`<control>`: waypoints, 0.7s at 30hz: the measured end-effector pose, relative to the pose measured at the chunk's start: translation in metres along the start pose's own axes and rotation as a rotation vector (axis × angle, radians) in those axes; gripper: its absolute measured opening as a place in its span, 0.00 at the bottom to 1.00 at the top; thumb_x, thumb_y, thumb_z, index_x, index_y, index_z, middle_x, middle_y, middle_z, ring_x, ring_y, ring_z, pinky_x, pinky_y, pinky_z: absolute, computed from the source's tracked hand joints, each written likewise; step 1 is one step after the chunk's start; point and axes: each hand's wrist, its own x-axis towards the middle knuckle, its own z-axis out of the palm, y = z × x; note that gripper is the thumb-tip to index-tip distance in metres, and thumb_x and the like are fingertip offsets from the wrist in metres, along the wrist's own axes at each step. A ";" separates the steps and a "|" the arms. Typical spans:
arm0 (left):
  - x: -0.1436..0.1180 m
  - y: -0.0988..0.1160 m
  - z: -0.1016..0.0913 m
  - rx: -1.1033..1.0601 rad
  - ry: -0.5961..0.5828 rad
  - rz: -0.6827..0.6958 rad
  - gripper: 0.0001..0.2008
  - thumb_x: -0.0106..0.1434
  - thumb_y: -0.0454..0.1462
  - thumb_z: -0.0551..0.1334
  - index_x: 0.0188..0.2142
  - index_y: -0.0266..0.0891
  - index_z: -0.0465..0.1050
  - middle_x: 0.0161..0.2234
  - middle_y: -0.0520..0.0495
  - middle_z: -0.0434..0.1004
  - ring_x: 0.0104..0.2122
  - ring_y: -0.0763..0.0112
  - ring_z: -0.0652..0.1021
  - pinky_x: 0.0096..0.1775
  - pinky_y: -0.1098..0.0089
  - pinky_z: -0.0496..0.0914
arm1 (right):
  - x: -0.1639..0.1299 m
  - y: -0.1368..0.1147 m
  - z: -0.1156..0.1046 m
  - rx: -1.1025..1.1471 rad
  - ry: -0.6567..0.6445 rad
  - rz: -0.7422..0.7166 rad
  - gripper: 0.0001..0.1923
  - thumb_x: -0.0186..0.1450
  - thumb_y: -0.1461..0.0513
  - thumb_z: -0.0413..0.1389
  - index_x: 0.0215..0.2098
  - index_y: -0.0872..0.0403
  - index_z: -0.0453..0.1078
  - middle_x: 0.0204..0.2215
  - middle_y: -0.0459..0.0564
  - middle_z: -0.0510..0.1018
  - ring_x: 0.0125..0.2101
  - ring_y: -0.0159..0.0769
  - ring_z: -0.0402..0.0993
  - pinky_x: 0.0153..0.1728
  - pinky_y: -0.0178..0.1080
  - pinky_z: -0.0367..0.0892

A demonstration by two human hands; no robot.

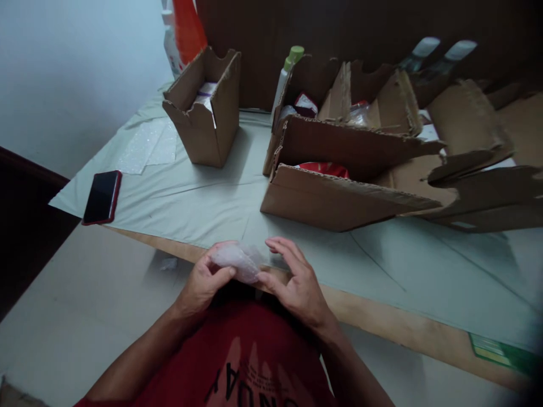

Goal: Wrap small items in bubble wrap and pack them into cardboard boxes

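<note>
Held between both hands at the near table edge: a small clear plastic bag (238, 261), crumpled, contents too blurred to tell. Left hand (206, 281) closed on the bag's left end, thumb pressed under and fingers curled over the top. Right hand (292, 281) pinched the bag's right end with thumb and forefinger, the other fingers spread apart and raised above the table. Directly behind the hands ran the pale green cloth (203, 198) covering the table, its near hem lying just short of the bare wooden table edge (373, 316). Open cloth stretched from the hands back to the boxes, with more bare room to the right front. At the far left edge lay 1 dark phone (102, 197) in a red case, close to the cloth's corner and well apart from the hands. Behind it sat flat glittery sheets (146, 148). Further back stood 1 small upright cardboard box (206, 110), open at the top, with a white item inside. To the right sprawled a large torn cardboard box (339, 181), ragged flaps hanging outward toward the right edge, red packets showing inside. Behind that box rose 1 white bottle with a green cap (287, 70). At the near right corner poked a green card (498, 351).
</note>
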 end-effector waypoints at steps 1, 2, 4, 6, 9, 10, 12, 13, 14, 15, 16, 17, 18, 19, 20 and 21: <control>-0.002 0.002 0.002 0.097 -0.031 0.027 0.20 0.54 0.41 0.72 0.47 0.43 0.79 0.41 0.46 0.83 0.40 0.59 0.81 0.44 0.63 0.75 | 0.001 -0.002 -0.004 0.042 -0.036 0.000 0.28 0.64 0.52 0.65 0.59 0.51 0.71 0.57 0.57 0.76 0.54 0.47 0.75 0.54 0.49 0.69; -0.004 0.003 0.004 0.177 -0.054 0.050 0.18 0.55 0.40 0.71 0.46 0.43 0.79 0.40 0.46 0.83 0.40 0.60 0.81 0.44 0.63 0.76 | 0.002 -0.004 -0.007 0.081 -0.066 -0.005 0.26 0.63 0.53 0.66 0.58 0.51 0.72 0.54 0.56 0.78 0.51 0.45 0.76 0.53 0.47 0.70; -0.006 0.004 0.007 0.241 -0.072 0.076 0.18 0.56 0.39 0.70 0.48 0.44 0.78 0.40 0.47 0.82 0.39 0.61 0.81 0.42 0.66 0.76 | 0.003 -0.011 -0.008 0.161 -0.074 -0.014 0.15 0.65 0.58 0.64 0.50 0.51 0.75 0.45 0.52 0.82 0.44 0.41 0.78 0.48 0.43 0.71; -0.006 0.003 0.009 0.207 -0.102 0.066 0.24 0.56 0.40 0.71 0.53 0.45 0.74 0.43 0.47 0.82 0.39 0.62 0.81 0.41 0.68 0.76 | 0.003 -0.015 -0.008 0.252 -0.017 0.013 0.05 0.67 0.61 0.60 0.41 0.51 0.76 0.36 0.49 0.81 0.38 0.37 0.77 0.43 0.39 0.71; -0.004 0.003 0.009 0.238 -0.220 0.032 0.23 0.58 0.42 0.69 0.52 0.41 0.75 0.44 0.45 0.83 0.41 0.61 0.81 0.42 0.68 0.75 | 0.001 -0.013 -0.015 0.338 0.017 0.122 0.04 0.67 0.60 0.59 0.38 0.52 0.75 0.31 0.46 0.79 0.33 0.34 0.75 0.37 0.35 0.70; -0.002 0.005 0.009 0.293 -0.258 0.031 0.19 0.59 0.42 0.67 0.49 0.40 0.77 0.42 0.45 0.83 0.40 0.61 0.81 0.42 0.68 0.75 | 0.000 -0.010 -0.020 0.329 -0.009 0.153 0.04 0.65 0.60 0.60 0.38 0.52 0.75 0.32 0.45 0.79 0.34 0.34 0.75 0.39 0.35 0.70; 0.001 0.010 0.011 0.428 -0.305 0.047 0.14 0.61 0.40 0.63 0.45 0.38 0.79 0.38 0.46 0.83 0.38 0.62 0.81 0.41 0.68 0.74 | -0.001 -0.005 -0.034 0.295 -0.092 0.185 0.14 0.61 0.61 0.64 0.46 0.52 0.75 0.38 0.47 0.82 0.40 0.37 0.77 0.46 0.38 0.70; 0.003 0.012 0.013 0.487 -0.324 0.065 0.14 0.61 0.39 0.61 0.44 0.39 0.80 0.37 0.46 0.84 0.37 0.62 0.81 0.40 0.69 0.74 | -0.001 -0.003 -0.041 0.283 -0.132 0.185 0.23 0.59 0.60 0.66 0.53 0.51 0.74 0.44 0.49 0.82 0.44 0.39 0.77 0.50 0.40 0.70; 0.005 0.014 0.015 0.536 -0.349 0.084 0.15 0.60 0.38 0.60 0.45 0.39 0.80 0.38 0.47 0.84 0.37 0.63 0.81 0.40 0.69 0.74 | -0.001 -0.002 -0.048 0.276 -0.166 0.176 0.33 0.57 0.60 0.69 0.60 0.51 0.70 0.50 0.51 0.81 0.48 0.41 0.76 0.53 0.41 0.68; 0.007 0.016 0.017 0.574 -0.385 0.104 0.15 0.60 0.37 0.60 0.46 0.40 0.80 0.38 0.47 0.84 0.38 0.63 0.81 0.40 0.69 0.75 | -0.001 -0.002 -0.055 0.265 -0.200 0.162 0.39 0.56 0.59 0.70 0.64 0.51 0.66 0.53 0.53 0.79 0.51 0.42 0.75 0.55 0.43 0.68; 0.010 0.017 0.019 0.603 -0.433 0.128 0.16 0.60 0.36 0.59 0.46 0.41 0.79 0.39 0.47 0.84 0.38 0.63 0.81 0.40 0.69 0.75 | 0.001 -0.003 -0.060 0.240 -0.244 0.147 0.39 0.57 0.59 0.70 0.65 0.50 0.66 0.54 0.53 0.79 0.52 0.42 0.75 0.55 0.43 0.67; 0.012 0.019 0.020 0.626 -0.493 0.151 0.16 0.61 0.35 0.58 0.46 0.42 0.79 0.39 0.48 0.84 0.38 0.64 0.82 0.41 0.69 0.75 | 0.002 -0.004 -0.065 0.197 -0.293 0.126 0.33 0.60 0.59 0.68 0.63 0.50 0.68 0.52 0.52 0.80 0.50 0.42 0.76 0.54 0.43 0.68; 0.016 0.021 0.021 0.649 -0.564 0.176 0.16 0.62 0.35 0.58 0.47 0.43 0.79 0.39 0.49 0.84 0.38 0.64 0.82 0.40 0.69 0.76 | 0.004 -0.007 -0.071 0.142 -0.344 0.098 0.25 0.63 0.60 0.65 0.58 0.49 0.72 0.48 0.50 0.82 0.48 0.40 0.77 0.52 0.42 0.68; 0.019 0.024 0.021 0.675 -0.631 0.210 0.16 0.63 0.35 0.58 0.48 0.45 0.79 0.40 0.49 0.84 0.38 0.64 0.82 0.41 0.69 0.76 | 0.006 -0.010 -0.079 0.083 -0.392 0.066 0.17 0.66 0.62 0.61 0.53 0.50 0.75 0.44 0.49 0.82 0.45 0.39 0.77 0.51 0.41 0.68; 0.023 0.029 0.020 0.702 -0.681 0.265 0.17 0.63 0.36 0.60 0.51 0.47 0.78 0.41 0.49 0.84 0.40 0.63 0.83 0.42 0.67 0.77 | 0.008 -0.012 -0.089 0.029 -0.432 0.030 0.12 0.68 0.63 0.59 0.49 0.50 0.77 0.41 0.48 0.83 0.43 0.38 0.78 0.50 0.41 0.68; 0.028 0.036 0.019 0.728 -0.703 0.339 0.19 0.63 0.38 0.63 0.55 0.49 0.76 0.45 0.48 0.84 0.43 0.61 0.83 0.44 0.65 0.78 | 0.009 -0.014 -0.102 -0.023 -0.457 -0.006 0.10 0.69 0.63 0.57 0.46 0.50 0.77 0.40 0.48 0.83 0.42 0.37 0.78 0.49 0.41 0.68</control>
